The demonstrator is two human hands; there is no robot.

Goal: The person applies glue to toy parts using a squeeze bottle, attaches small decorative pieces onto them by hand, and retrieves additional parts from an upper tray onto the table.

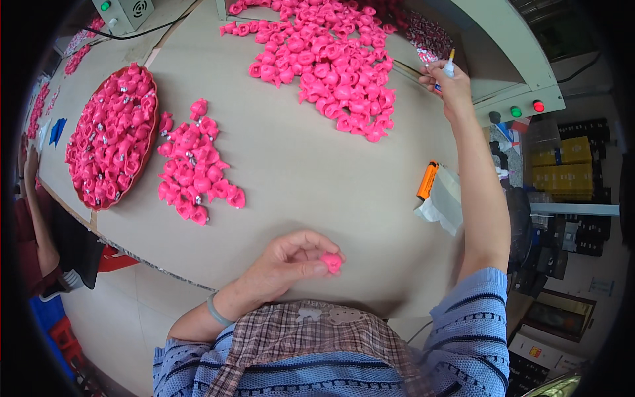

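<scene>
Close to my body, my left hand [288, 261] pinches a small pink hollow plastic piece [332, 263] between thumb and fingers. My right hand [455, 89] reaches far out to the upper right. In its grip is a slim white pen-like tube [449, 68] with a yellowish tip pointing up. Its fingertips are beside a heap of tiny shiny pink and silver bits [430, 38]; whether they pinch one is too small to tell. A large pile of similar pink pieces [344, 66] spreads over the far middle of the table.
At left stands a pink oval basket [156, 119] full of pink pieces, with a smaller loose group [195, 162] beside it. An orange marker-like stick [428, 180] and a white paper [444, 202] lie at right. A pale metal machine housing [522, 79] borders the far right. Another person's arm [40, 225] shows at far left.
</scene>
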